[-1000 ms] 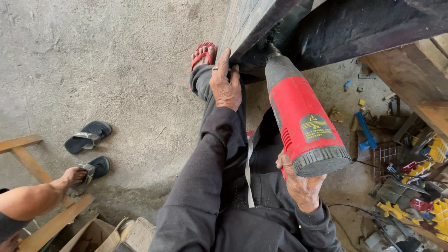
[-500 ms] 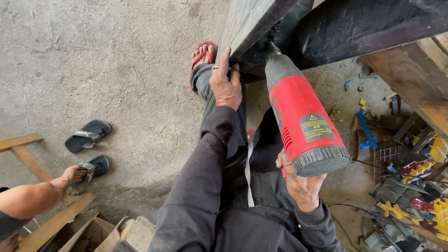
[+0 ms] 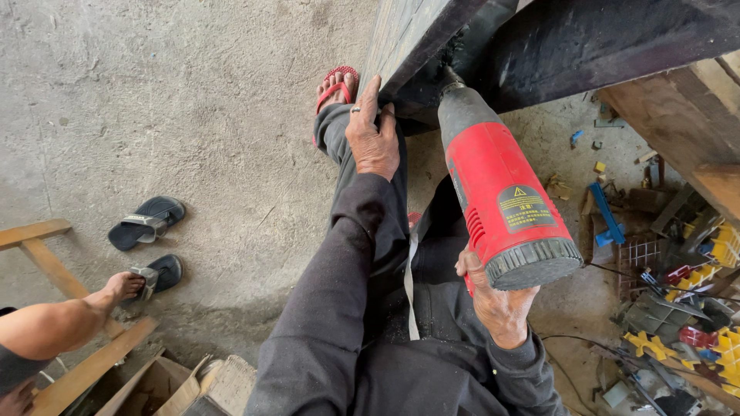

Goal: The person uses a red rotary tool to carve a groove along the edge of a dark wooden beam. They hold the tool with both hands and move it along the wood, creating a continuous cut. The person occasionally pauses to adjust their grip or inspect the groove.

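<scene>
A rough grey concrete floor (image 3: 193, 115) fills the scene, with workshop clutter at the right edge. At far left a bare leg of another person (image 3: 62, 323) rests its foot in one of two dark rubber sandals (image 3: 146, 222), beside a pale wooden frame (image 3: 46, 254). In the middle, the left hand (image 3: 372, 137), a ring on one finger, grips the lower edge of a dark grey slanted wooden board (image 3: 401, 35) above the person's own knee; a red flip-flop (image 3: 337, 85) shows beyond it. To its right, the right hand (image 3: 497, 304) is clenched on the handle of a red and grey electric drill (image 3: 497, 196), whose tip is pressed up into the dark underside where the board meets a black beam (image 3: 601, 38). Further right lie a blue tool (image 3: 607, 212) and yellow plastic pieces (image 3: 655, 343) among scrap.

The left fingers sit close to the bit; if it skids or breaks through, it could catch them. Working upward one-handed, the drill may twist in the grip.
</scene>
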Tool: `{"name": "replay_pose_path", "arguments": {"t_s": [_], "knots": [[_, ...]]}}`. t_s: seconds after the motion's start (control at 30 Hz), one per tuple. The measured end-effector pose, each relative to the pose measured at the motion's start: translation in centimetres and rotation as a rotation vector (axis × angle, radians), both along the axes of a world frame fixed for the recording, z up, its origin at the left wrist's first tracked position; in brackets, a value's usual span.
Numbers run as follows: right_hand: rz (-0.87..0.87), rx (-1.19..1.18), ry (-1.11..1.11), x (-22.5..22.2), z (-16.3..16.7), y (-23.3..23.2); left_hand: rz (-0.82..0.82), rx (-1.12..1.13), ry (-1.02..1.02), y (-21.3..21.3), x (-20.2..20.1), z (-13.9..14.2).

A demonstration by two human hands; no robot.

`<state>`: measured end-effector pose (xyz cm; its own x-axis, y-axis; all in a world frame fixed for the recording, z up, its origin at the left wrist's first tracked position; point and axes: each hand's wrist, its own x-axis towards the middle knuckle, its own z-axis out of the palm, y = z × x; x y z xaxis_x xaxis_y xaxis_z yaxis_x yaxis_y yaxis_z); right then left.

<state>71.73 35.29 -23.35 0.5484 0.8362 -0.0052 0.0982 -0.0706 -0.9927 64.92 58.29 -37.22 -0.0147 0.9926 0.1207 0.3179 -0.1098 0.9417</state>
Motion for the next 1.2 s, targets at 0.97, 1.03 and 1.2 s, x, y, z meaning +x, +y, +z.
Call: {"name": "replay_pose_path", "arguments": {"t_s": [0.97, 1.03, 1.2], "knots": [[0.279, 0.008, -0.478, 1.3, 0.1, -3.5, -0.133, 0.082, -0.062, -3.6, -0.3, -0.9], [0.271, -0.001, -0.488, 1.2, 0.1, -3.3, -0.172, 0.123, 0.059, -4.3, -0.4, -1.0], [0.242, 0.009, -0.488, 1.6, -0.3, -2.5, -0.164, 0.145, -0.007, -4.3, 0.0, -1.4]]}}
